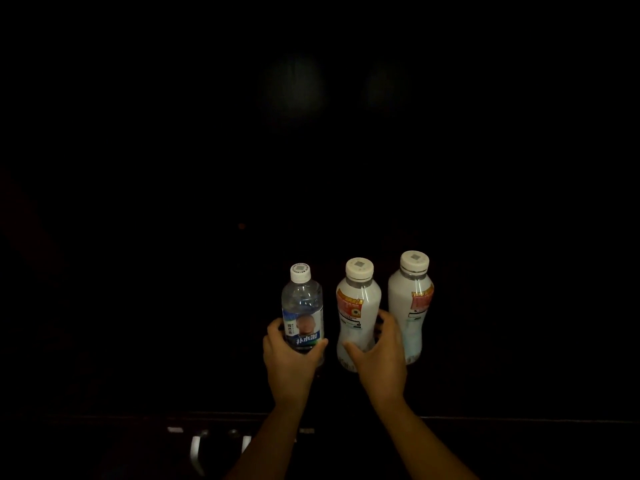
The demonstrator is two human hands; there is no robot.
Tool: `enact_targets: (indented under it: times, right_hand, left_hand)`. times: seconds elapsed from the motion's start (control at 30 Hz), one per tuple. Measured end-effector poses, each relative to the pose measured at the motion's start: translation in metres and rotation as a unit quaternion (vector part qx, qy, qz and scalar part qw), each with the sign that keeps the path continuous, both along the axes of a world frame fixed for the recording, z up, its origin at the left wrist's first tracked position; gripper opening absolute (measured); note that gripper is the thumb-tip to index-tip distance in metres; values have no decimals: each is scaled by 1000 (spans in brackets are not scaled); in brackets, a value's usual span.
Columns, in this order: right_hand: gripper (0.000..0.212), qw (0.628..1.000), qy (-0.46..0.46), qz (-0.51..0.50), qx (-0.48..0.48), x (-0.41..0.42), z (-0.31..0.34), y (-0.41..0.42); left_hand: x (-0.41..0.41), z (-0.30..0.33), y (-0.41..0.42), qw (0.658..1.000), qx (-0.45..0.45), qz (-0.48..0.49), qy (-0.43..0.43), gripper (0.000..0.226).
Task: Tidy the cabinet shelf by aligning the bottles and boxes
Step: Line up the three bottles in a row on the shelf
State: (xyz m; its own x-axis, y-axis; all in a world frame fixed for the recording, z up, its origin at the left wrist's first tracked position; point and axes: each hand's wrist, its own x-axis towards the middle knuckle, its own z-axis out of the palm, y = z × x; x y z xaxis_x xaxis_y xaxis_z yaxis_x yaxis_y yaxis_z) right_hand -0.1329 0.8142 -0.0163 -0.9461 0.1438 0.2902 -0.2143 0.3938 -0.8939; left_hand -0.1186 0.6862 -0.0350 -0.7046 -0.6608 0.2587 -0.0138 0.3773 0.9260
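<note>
Three upright bottles stand in a row on a very dark shelf. The clear water bottle (302, 306) with a blue label and white cap is leftmost, and my left hand (289, 362) is wrapped around its lower half. In the middle is a white bottle (356, 306) with a red and orange label; my right hand (381, 355) curls around its lower part, thumb in front and fingers on its right side. A second white bottle (412, 303) of the same kind stands just right of that hand, untouched. No boxes are visible.
The shelf's front edge (519, 420) runs as a thin pale line across the bottom. Below it, metal handles (195, 452) glint at lower left. Everything else, including the shelf's back and sides, is lost in darkness.
</note>
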Motion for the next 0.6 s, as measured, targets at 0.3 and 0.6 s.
enact_targets:
  times: [0.3,0.6]
  right_hand:
    - [78,999,-30,28,-12,4,6,5]
    - [74,1000,-17,-15,3,63,22,4]
  left_hand:
    - [16,9,-18,986,79,-145,-38,85]
    - [73,28,-60,969,80,-221,-76,91]
